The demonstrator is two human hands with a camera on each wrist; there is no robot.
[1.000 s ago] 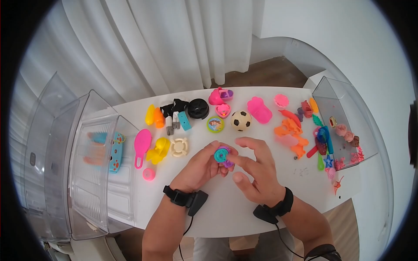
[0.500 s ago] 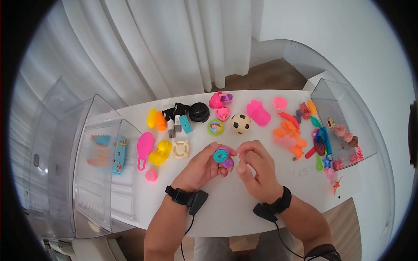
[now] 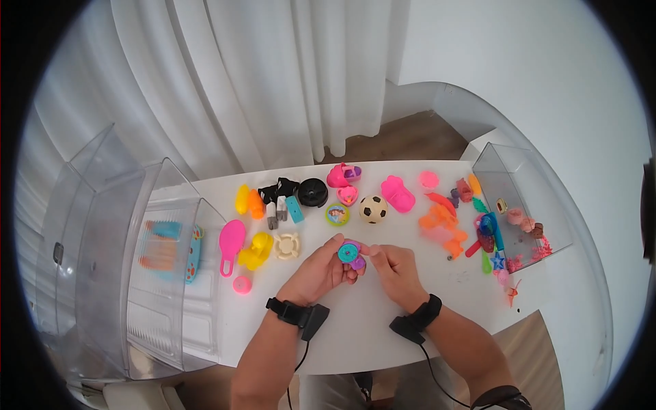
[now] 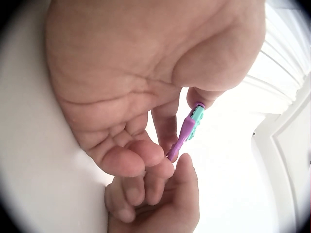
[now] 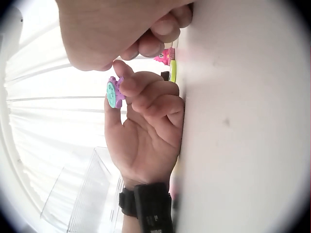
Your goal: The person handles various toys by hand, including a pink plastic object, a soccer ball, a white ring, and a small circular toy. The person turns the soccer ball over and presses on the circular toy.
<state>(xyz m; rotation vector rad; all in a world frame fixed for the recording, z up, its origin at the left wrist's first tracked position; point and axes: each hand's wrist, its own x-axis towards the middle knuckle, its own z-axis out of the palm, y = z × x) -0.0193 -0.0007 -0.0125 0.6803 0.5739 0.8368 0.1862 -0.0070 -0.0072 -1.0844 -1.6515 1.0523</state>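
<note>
A small toy with a round teal face (image 3: 348, 253) and purple parts is pinched between the thumb and fingers of my left hand (image 3: 319, 271). The left wrist view shows its purple side (image 4: 186, 130) edge-on, held at the fingertips. My right hand (image 3: 402, 275) is just right of it, fingers curled in and holding nothing, the thumb straighter. From the right wrist view, the teal face (image 5: 112, 94) points away from the left palm (image 5: 150, 131). The right fingertips are close to the left fingers; whether they touch is unclear.
Beyond the hands lie a football-patterned ball (image 3: 374, 209), a green-rimmed disc (image 3: 337, 214) and a cream ring (image 3: 287, 246). A pink paddle (image 3: 232, 236) and yellow toy (image 3: 256, 251) are left. Clear bins (image 3: 155, 273) stand at both ends; orange toys (image 3: 443, 225) are right.
My right hand's spread fingers have curled in and the hand has come nearer the left one. The left hand keeps its pinch on the toy. The head view has shifted, with the table lower in it.
</note>
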